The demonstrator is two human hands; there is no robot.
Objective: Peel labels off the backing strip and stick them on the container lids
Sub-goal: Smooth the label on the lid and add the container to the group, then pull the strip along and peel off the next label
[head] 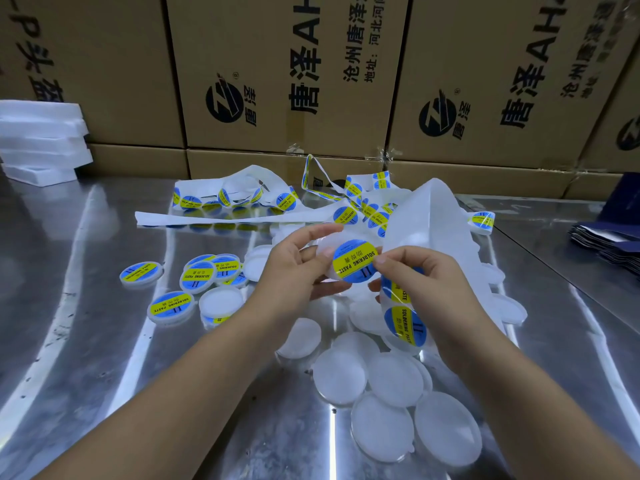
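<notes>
Above the middle of the steel worktop (pixel 104 341), the left hand (pixel 294 268) grips a white lid (pixel 323 249), fingers curled round its rim. The right hand (pixel 415 271) pinches the edge of the blue-and-yellow label (pixel 355 259) lying on that lid. The backing strip (pixel 426 216) arches up behind the right hand. Labelled lids (pixel 194 278) lie toward the left edge, and bare lids (pixel 381 386) toward the near edge.

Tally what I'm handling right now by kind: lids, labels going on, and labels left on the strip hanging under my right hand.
Round translucent white plastic lid, gripped by the left hand: 1
Round blue-and-yellow label on it, pinched by the right hand: 1
Blue-and-yellow labels on the white backing strip below that hand: 2
Total: 4
</notes>
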